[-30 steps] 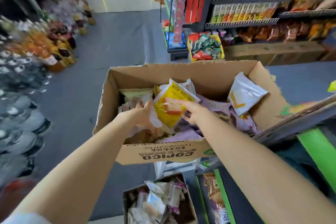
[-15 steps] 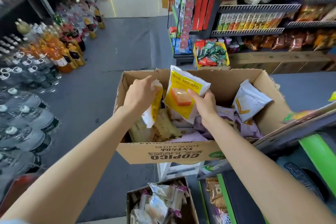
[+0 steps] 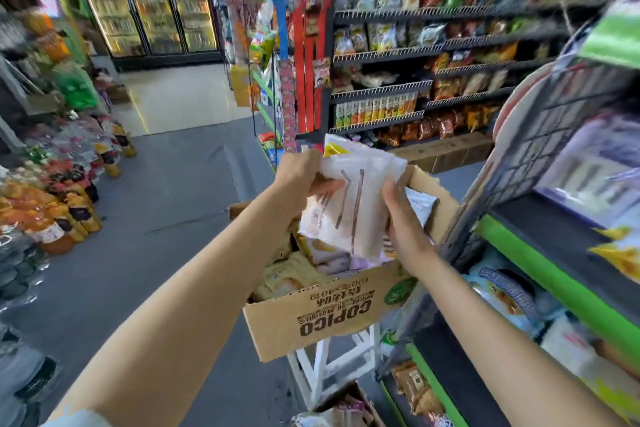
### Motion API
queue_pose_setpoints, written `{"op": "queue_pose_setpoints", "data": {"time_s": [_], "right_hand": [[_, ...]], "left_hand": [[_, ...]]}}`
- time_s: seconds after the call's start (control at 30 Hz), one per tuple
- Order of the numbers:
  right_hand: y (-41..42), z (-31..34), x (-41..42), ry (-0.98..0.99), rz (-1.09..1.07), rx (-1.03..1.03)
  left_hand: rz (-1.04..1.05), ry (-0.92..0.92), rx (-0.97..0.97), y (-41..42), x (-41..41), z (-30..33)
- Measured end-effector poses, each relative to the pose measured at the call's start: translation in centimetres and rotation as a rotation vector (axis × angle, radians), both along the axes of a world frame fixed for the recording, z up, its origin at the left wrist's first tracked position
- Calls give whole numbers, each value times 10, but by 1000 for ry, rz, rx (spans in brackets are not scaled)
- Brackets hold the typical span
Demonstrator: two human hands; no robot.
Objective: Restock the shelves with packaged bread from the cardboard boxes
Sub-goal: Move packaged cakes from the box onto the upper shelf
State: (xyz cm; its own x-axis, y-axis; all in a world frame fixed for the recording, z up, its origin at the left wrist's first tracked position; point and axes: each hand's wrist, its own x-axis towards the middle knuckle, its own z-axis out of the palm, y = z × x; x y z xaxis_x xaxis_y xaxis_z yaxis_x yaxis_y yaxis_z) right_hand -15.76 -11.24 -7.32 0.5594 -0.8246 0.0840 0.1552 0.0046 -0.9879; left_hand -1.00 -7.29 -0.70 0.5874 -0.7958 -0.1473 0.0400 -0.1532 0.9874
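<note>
Two hands, left hand [image 3: 298, 177] and right hand [image 3: 403, 218], hold several bread packets [image 3: 349, 204] above the cardboard box [image 3: 318, 319], fingers curled round them; the slippery stack could slide apart before reaching the shelf [image 3: 554, 270].

The only print I can read is "COPICO" in dark capitals, upside down to me, on the near wall of the cardboard box [image 3: 322, 319]. Above it on that wall run smaller characters, too blurred to read, and right of it a round green mark, also unreadable.
</note>
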Motion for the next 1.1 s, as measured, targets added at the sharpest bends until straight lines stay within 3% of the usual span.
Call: {"op": "queue_pose_setpoints", "data": {"time_s": [0.07,0.17,0.2,0.33,0.4,0.47,0.6,0.8,1.1], "right_hand": [[13,0,-13,21,-66,-49],[34,8,-44,17,-384,-158],[35,9,-56,-25,-474,-133],[46,26,-103,-120,-671,-125],[50,34,-124,-122,-697,-141],[49,36,-143,-167,-711,-108],[43,41,-185,-180,-792,36],[18,27,-260,20,-1067,-67],[-42,21,-323,129,-1049,-37]], "left_hand": [[-44,177,-11,6,-14,6],[-176,299,2,16,-49,23],[-247,220,29,15,-58,24],[-527,-397,70,15,-95,24],[-630,-522,61,15,-118,28],[-671,-471,27,10,-139,29],[-641,-457,-62,0,-180,25],[-436,-533,-176,-24,-221,30],[-372,-540,-206,-61,-267,22]]}}
